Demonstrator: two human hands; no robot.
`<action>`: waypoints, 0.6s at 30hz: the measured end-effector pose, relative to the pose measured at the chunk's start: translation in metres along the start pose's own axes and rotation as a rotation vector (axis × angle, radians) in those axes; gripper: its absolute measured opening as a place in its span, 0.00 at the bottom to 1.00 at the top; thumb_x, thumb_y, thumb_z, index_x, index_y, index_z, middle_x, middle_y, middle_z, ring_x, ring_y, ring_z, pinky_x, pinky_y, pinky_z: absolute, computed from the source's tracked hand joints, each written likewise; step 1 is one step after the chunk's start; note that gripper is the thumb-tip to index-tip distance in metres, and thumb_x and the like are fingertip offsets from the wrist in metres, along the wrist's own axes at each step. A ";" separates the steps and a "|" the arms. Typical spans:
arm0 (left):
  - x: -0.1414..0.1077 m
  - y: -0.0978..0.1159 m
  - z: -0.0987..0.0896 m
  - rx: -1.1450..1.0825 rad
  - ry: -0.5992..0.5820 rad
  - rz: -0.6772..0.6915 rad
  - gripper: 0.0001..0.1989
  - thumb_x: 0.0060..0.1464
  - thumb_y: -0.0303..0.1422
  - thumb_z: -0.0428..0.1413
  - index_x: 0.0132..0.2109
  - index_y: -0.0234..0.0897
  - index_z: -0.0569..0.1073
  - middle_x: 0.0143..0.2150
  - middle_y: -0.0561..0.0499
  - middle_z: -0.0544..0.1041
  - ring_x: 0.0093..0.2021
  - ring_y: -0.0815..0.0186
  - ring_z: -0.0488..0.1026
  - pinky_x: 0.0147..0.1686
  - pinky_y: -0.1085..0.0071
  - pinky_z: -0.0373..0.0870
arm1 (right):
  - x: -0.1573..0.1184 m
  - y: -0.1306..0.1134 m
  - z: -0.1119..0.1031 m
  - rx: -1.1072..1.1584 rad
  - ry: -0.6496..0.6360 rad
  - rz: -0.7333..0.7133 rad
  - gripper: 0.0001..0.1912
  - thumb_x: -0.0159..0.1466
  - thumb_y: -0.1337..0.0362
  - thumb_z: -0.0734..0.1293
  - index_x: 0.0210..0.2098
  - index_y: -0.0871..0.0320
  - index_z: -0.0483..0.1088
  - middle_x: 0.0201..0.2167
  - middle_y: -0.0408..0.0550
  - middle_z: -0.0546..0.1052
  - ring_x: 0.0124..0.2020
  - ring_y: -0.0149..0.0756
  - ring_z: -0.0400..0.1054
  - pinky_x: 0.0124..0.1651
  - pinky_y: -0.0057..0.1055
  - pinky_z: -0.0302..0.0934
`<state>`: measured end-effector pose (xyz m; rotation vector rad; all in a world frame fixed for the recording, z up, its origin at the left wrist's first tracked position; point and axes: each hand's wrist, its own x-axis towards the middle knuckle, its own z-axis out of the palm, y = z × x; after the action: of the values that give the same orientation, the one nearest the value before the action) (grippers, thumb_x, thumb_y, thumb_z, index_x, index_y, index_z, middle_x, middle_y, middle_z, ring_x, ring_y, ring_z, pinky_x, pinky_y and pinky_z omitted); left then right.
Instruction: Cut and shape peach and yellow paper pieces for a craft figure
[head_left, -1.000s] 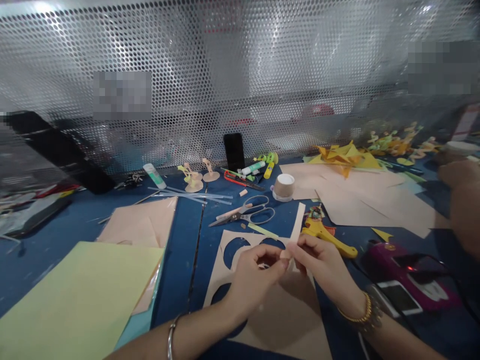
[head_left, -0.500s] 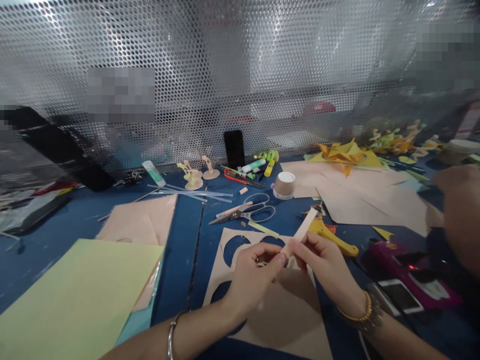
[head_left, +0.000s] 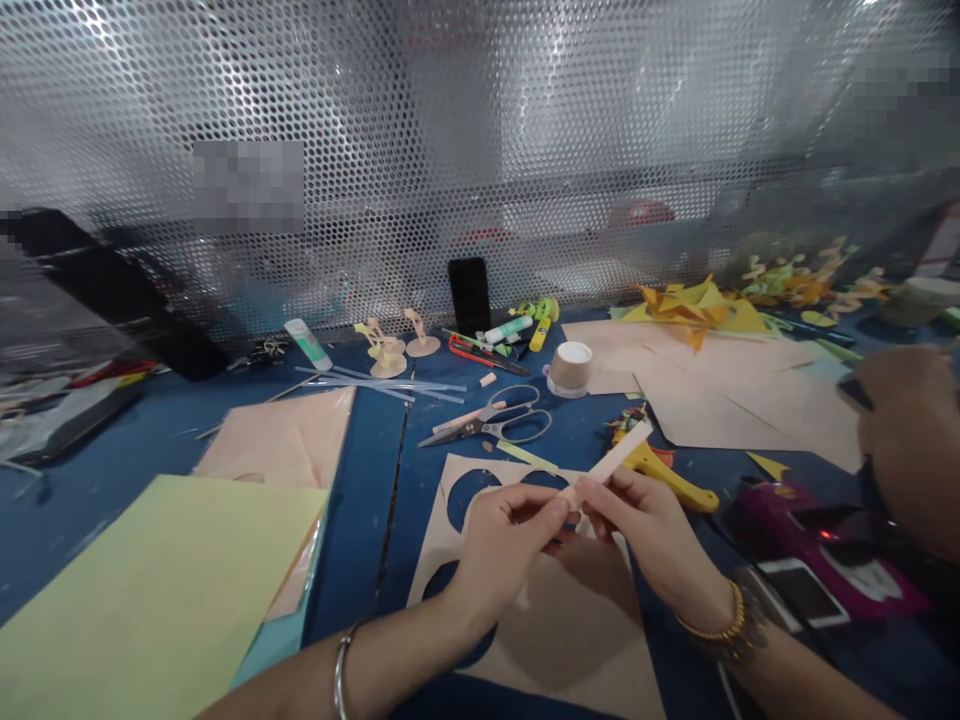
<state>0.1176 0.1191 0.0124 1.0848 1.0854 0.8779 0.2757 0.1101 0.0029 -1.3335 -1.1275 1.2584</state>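
Screen: a silvery perforated metal screen [head_left: 525,150] runs along the back.
Counter: the blue, scuffed counter [head_left: 360,560] carries everything here.
Papers: a pale yellow-green paper sheet [head_left: 150,580] lies at the left; overlapping peach paper sheets [head_left: 720,390] spread at the far right.
Cut-out sheet: a beige paper sheet with round holes [head_left: 570,640] lies flat beneath both hands.
Co-worker: a blurred arm [head_left: 907,430] reaches in at the right edge.
Left hand: the left hand [head_left: 499,540] has thumb and fingers together, clamped on the strip's near end.
Right hand: the right hand [head_left: 656,530] pinches the strip just beside the left fingertips, thumb on top.
Tools: a yellow-handled tool [head_left: 671,483] sits just beyond the right hand; grey-handled scissors [head_left: 484,428] lie ahead of the left, blades pointing left.
Strip: the narrow, pale peach paper strip [head_left: 621,452] is held above the cut-out sheet. Its long axis slants from the joined fingertips away from the body and rightward, the free end sticking out beyond the right thumb. The right hand is nearer that free length, the left nearer the pinched end.
Pinched end: mostly hidden by fingers; I cannot tell whether it is curled.
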 end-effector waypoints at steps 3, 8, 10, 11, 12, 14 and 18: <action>0.002 -0.001 0.000 0.016 0.006 0.026 0.12 0.50 0.39 0.62 0.32 0.33 0.80 0.27 0.48 0.80 0.26 0.67 0.76 0.27 0.74 0.73 | 0.000 0.000 0.000 -0.009 0.001 0.005 0.22 0.57 0.46 0.69 0.21 0.59 0.65 0.14 0.39 0.66 0.17 0.27 0.59 0.21 0.25 0.54; 0.002 0.000 0.000 0.019 0.017 0.037 0.10 0.49 0.37 0.62 0.31 0.33 0.79 0.26 0.49 0.78 0.24 0.68 0.74 0.26 0.74 0.73 | 0.000 0.000 0.001 -0.012 0.007 0.018 0.23 0.57 0.45 0.68 0.21 0.58 0.65 0.14 0.38 0.65 0.16 0.27 0.58 0.20 0.26 0.52; 0.002 0.001 0.001 0.013 0.025 0.032 0.10 0.49 0.37 0.61 0.30 0.33 0.78 0.25 0.49 0.78 0.24 0.68 0.73 0.25 0.74 0.72 | 0.000 0.000 0.001 -0.010 0.008 0.021 0.23 0.56 0.45 0.68 0.21 0.58 0.65 0.14 0.38 0.65 0.16 0.27 0.57 0.20 0.26 0.51; 0.001 0.002 0.001 0.009 0.025 0.028 0.10 0.49 0.37 0.61 0.30 0.33 0.78 0.24 0.50 0.77 0.24 0.68 0.73 0.25 0.74 0.72 | 0.000 0.000 0.002 -0.009 0.008 0.021 0.23 0.56 0.45 0.69 0.21 0.58 0.65 0.14 0.38 0.65 0.16 0.27 0.57 0.20 0.26 0.51; 0.001 0.002 0.001 0.005 0.023 0.023 0.10 0.49 0.37 0.61 0.30 0.33 0.78 0.24 0.50 0.77 0.24 0.68 0.74 0.25 0.74 0.73 | 0.000 -0.001 0.002 -0.009 0.007 0.020 0.23 0.56 0.45 0.69 0.21 0.58 0.65 0.14 0.39 0.65 0.16 0.27 0.57 0.20 0.26 0.52; 0.000 0.002 0.001 -0.003 0.015 0.014 0.10 0.50 0.37 0.61 0.30 0.33 0.77 0.25 0.50 0.77 0.25 0.67 0.74 0.24 0.74 0.73 | 0.000 -0.002 0.002 -0.013 0.004 0.018 0.23 0.55 0.44 0.69 0.20 0.58 0.65 0.14 0.39 0.65 0.16 0.27 0.57 0.20 0.26 0.52; 0.000 0.001 0.001 -0.016 -0.006 0.010 0.11 0.50 0.38 0.61 0.31 0.33 0.78 0.25 0.50 0.77 0.27 0.66 0.75 0.26 0.74 0.74 | -0.001 -0.006 0.003 -0.030 0.006 0.013 0.23 0.54 0.45 0.70 0.20 0.59 0.65 0.13 0.38 0.64 0.16 0.26 0.56 0.20 0.25 0.51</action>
<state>0.1182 0.1192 0.0134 1.0795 1.0669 0.8895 0.2726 0.1095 0.0085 -1.3674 -1.1396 1.2508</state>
